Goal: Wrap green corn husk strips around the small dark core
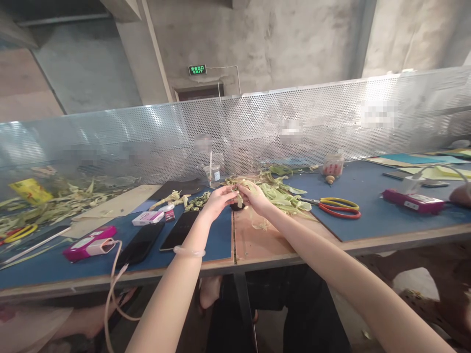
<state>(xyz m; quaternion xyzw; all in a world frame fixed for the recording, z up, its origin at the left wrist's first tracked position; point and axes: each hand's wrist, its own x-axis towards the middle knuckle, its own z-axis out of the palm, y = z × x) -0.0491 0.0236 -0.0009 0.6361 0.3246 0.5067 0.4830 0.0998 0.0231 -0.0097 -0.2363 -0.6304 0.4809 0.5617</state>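
My left hand (pixel 221 198) and my right hand (pixel 253 197) meet over the front middle of the table. Both have their fingers pinched around a small piece of pale green leaf (pixel 240 200), partly hidden by the fingers. Under and beside my right hand spreads a pile of pale green leaf strips (pixel 294 202), wilted or dried. Just right of the pile lie scissors (pixel 340 208) with red and yellow handles. Near my left hand are a dark green bunch of small curled pieces (pixel 196 202) and a black phone (pixel 180 230).
A perforated metal screen (pixel 257 132) runs along the table's back. Left are a white box (pixel 147 218), another phone (pixel 140 243), a magenta power strip (pixel 88 241) with a cable and more leaves (pixel 59 208). Right are a second power strip (pixel 412 202) and another person's hand (pixel 460 196).
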